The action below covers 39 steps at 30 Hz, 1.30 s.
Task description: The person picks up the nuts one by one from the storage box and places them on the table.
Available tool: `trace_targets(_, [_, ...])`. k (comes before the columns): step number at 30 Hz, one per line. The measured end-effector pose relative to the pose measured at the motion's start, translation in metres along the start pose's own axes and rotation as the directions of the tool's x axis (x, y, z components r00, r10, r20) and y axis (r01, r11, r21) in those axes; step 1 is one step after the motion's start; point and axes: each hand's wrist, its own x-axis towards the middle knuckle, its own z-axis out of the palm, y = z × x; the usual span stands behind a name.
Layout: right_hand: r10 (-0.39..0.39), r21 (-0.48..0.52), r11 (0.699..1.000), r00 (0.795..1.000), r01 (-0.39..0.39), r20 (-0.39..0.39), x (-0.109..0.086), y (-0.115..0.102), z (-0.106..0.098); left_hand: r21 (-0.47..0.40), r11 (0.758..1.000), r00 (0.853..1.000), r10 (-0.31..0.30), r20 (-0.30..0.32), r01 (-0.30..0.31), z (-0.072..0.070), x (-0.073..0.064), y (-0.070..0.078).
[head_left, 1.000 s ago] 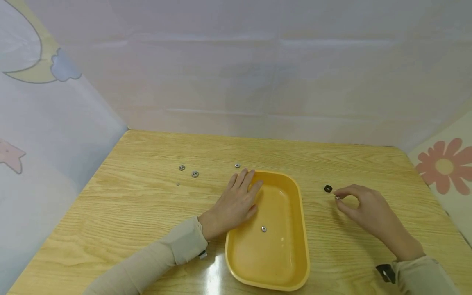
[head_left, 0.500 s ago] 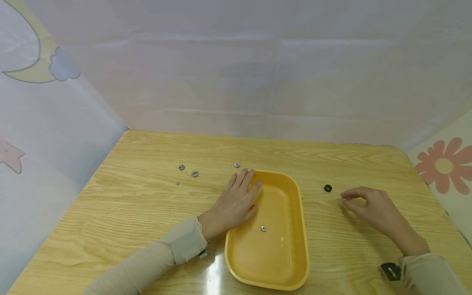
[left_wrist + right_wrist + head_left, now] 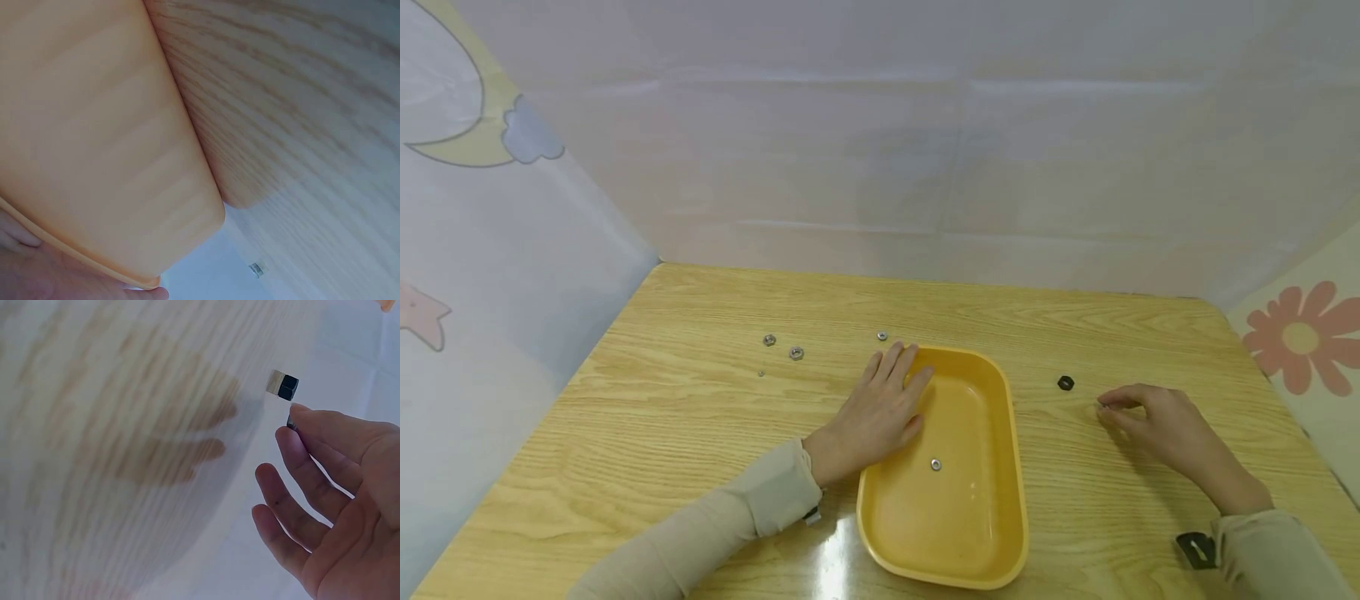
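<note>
My left hand (image 3: 872,421) rests over the left side and far corner of a yellow plastic tray (image 3: 1019,492), its fingers extended across the rim. One small silver nut (image 3: 936,465) lies on the tray floor. To the right of the tray, my right hand (image 3: 1165,429) pinches a small metal nut (image 3: 291,422) between thumb and index finger, mostly covered by the fingertips. The other fingers of that hand are spread and loosely bent in the right wrist view. A black hex nut (image 3: 1066,383) lies on the table just to the left of this pinch.
Left of the tray, two silver nuts, one nearer (image 3: 797,354) and one farther (image 3: 770,340), lie beside a tiny nut (image 3: 762,373). Another silver nut (image 3: 882,336) lies behind the tray's far left corner. A pale wall covering (image 3: 925,183) borders the wooden table (image 3: 700,450).
My right hand has shifted a little to the right with the pinched nut, away from the black nut, and has nearly stopped. My left hand and the tray have stayed in place.
</note>
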Motion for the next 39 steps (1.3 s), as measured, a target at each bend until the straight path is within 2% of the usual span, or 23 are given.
trace_targets(14, [-0.007, -0.015, 1.000, 1.000, 0.008, 0.023, 0.0024, 0.0034, 0.0032, -0.006, 1.000, 0.999, -0.014, 0.041, 0.014, -0.0007, 0.0008, -0.0001])
trace_targets(30, [-0.041, -0.031, 0.999, 0.999, 0.042, 0.013, 0.0029, 0.0044, 0.0075, 0.001, 1.000, 1.000, -0.011, 0.029, 0.011, -0.0016, -0.0002, 0.0008])
trace_targets(39, [-0.022, -0.031, 0.999, 1.000, 0.022, 0.012, 0.0049, 0.0049, 0.0074, 0.008, 1.000, 0.999, -0.014, 0.041, 0.014, -0.0011, 0.0010, 0.0005])
